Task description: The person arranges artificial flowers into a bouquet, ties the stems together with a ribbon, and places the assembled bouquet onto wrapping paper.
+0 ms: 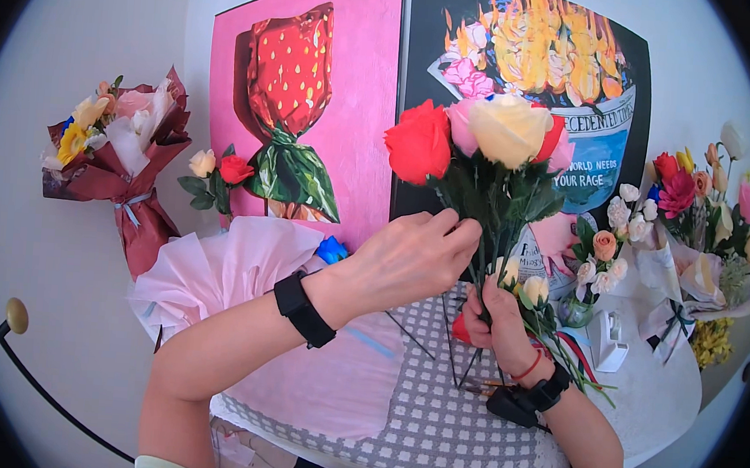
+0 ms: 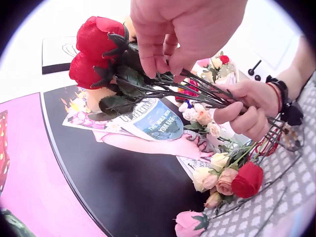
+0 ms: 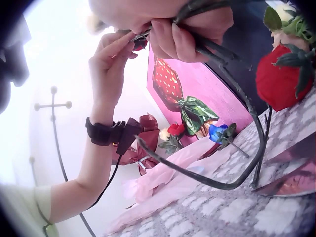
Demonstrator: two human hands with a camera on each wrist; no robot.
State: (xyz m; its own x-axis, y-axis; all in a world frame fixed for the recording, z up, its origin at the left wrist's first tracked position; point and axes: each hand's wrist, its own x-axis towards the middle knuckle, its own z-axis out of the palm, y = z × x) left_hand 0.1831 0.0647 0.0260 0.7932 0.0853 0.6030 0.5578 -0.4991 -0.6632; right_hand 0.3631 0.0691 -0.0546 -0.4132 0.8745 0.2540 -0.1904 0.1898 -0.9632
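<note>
The left hand (image 2: 185,32) was cut off by the left wrist view's top edge. In the head view, the right hand (image 1: 505,326) hid part of the stems (image 1: 488,258).

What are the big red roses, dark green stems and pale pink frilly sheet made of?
Big red roses: probably matte cloth; their petals look finely textured.
Dark green stems: maybe plastic-coated wire; dull, with one bent like a hook.
Pale pink frilly sheet: likely thin, shineless tissue or soft wrapping; it gathers into fine pleats.
</note>
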